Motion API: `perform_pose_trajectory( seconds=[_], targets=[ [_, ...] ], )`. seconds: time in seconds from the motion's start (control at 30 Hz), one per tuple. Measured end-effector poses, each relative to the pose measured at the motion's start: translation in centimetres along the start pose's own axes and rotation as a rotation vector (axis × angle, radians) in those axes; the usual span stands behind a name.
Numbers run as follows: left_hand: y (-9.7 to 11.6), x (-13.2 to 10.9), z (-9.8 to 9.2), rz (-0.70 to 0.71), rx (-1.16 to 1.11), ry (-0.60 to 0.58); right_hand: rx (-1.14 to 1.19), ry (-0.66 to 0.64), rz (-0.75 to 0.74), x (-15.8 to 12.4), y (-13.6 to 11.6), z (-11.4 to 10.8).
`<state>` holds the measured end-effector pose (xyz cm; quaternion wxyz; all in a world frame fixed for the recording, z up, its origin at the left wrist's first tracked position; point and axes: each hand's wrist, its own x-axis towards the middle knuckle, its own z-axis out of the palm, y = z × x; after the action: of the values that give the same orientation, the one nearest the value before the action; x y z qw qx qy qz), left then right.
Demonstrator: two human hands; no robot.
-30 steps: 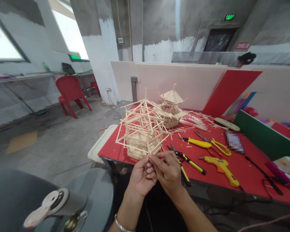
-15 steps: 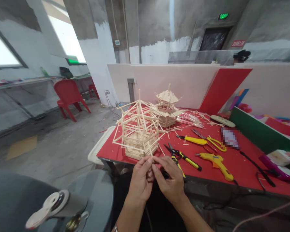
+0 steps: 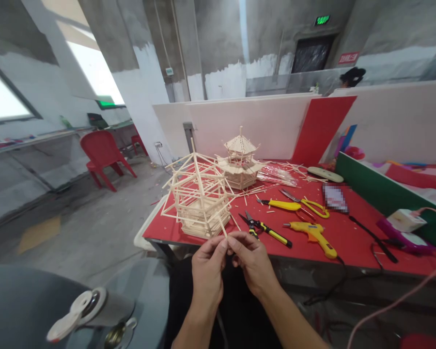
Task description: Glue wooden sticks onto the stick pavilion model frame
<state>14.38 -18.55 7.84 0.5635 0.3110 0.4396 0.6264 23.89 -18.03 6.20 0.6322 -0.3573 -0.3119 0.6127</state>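
Observation:
A thin wooden stick (image 3: pixel 223 227) points up and away from my fingertips. My left hand (image 3: pixel 209 264) is closed, its thumb and forefinger pinching the near end of the stick. My right hand (image 3: pixel 252 259) is closed too, its fingertips meeting the left ones at the same end. Just beyond my hands stands an open stick-built pavilion frame (image 3: pixel 199 198) on a railed base. Behind it is a smaller pavilion model (image 3: pixel 241 162) with a covered, tiered roof. Whether the stick's far end touches the frame, I cannot tell.
On the red table (image 3: pixel 247 247) lie black-and-yellow pliers (image 3: pixel 271 232), yellow-handled cutters (image 3: pixel 283 205), scissors (image 3: pixel 314 207) and a yellow glue gun (image 3: pixel 314 235). Loose sticks (image 3: pixel 279 174) lie behind. A green board (image 3: pixel 388 198) edges the right side. A metal flask (image 3: pixel 107 305) stands at lower left.
My view has turned slightly right, so the table things sit farther left. My fingertips have shifted on the stick, and both hands still pinch it.

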Motion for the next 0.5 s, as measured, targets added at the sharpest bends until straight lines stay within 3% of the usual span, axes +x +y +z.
perform_pose_trajectory(
  seconds=[0.3,0.4,0.5],
  targets=[
    [0.3,-1.5,0.4,0.025,0.070,-0.003,0.036,-0.009,-0.022,-0.6,-0.8,-0.2],
    [0.4,-1.8,0.4,0.043,0.115,-0.005,-0.113,-0.026,-0.060,-0.6,-1.2,-0.6],
    [0.9,-1.7,0.2,-0.006,0.116,-0.028,-0.337,-0.093,-0.218,-0.5,-2.1,-1.3]
  ],
)
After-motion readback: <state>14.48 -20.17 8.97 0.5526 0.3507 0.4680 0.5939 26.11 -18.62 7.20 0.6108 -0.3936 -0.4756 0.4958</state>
